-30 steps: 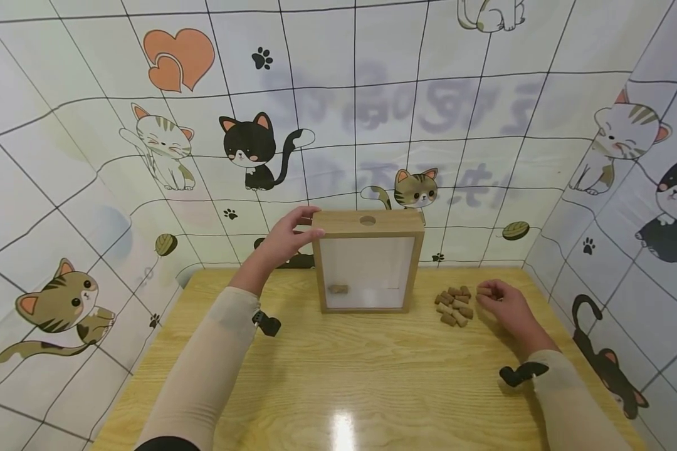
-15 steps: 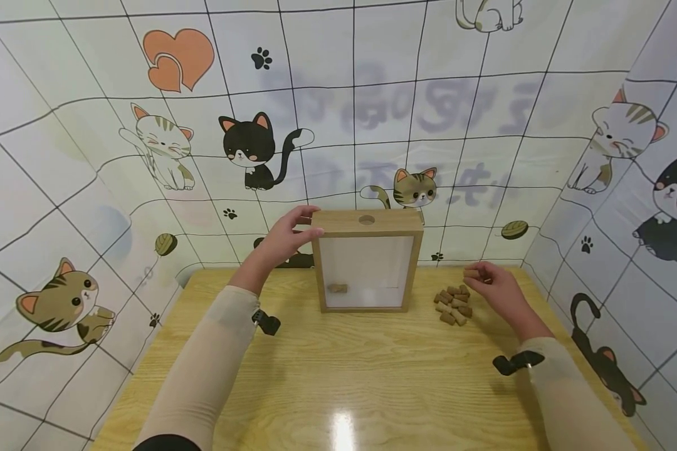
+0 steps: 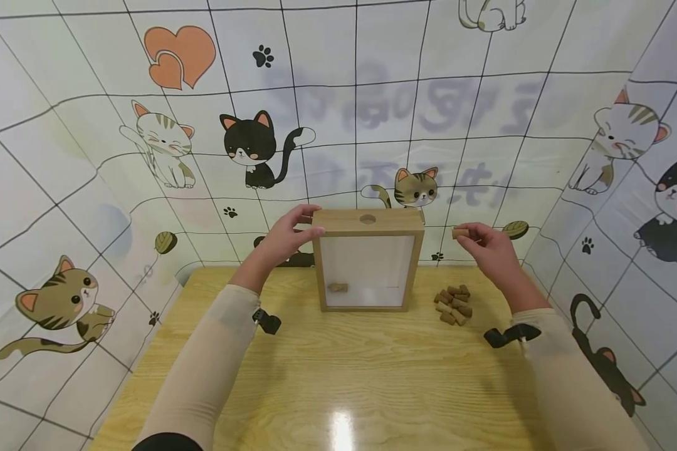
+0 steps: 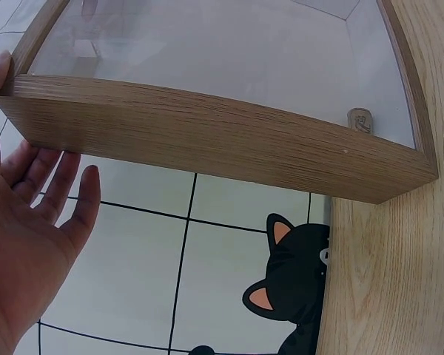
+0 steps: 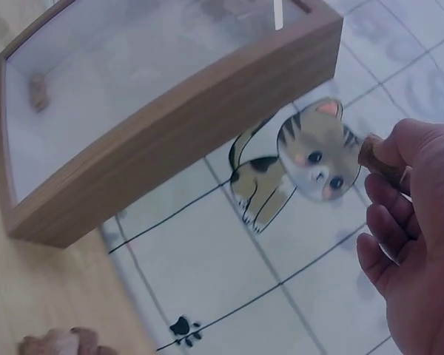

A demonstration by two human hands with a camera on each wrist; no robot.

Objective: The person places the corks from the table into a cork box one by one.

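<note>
A shadow box (image 3: 367, 269) with a wooden frame and clear front stands upright on the table, with a round hole (image 3: 368, 219) in its top. Behind the front, a cork (image 3: 337, 287) lies at the bottom left. My left hand (image 3: 284, 238) holds the box at its upper left corner, thumb on the front edge and fingers towards the back. Raised to the right of the box, my right hand (image 3: 489, 250) pinches another cork (image 3: 460, 233) between thumb and fingers; the right wrist view shows this cork (image 5: 377, 159) apart from the box.
A small pile of loose corks (image 3: 453, 305) lies on the wooden table (image 3: 338, 369), right of the box. Close behind the box hangs a wall sheet (image 3: 327, 125) with a grid and printed cats.
My right hand has risen from beside the cork pile, carrying a cork up and slightly left to near the box's top height. My left hand and the box have stayed in place.
</note>
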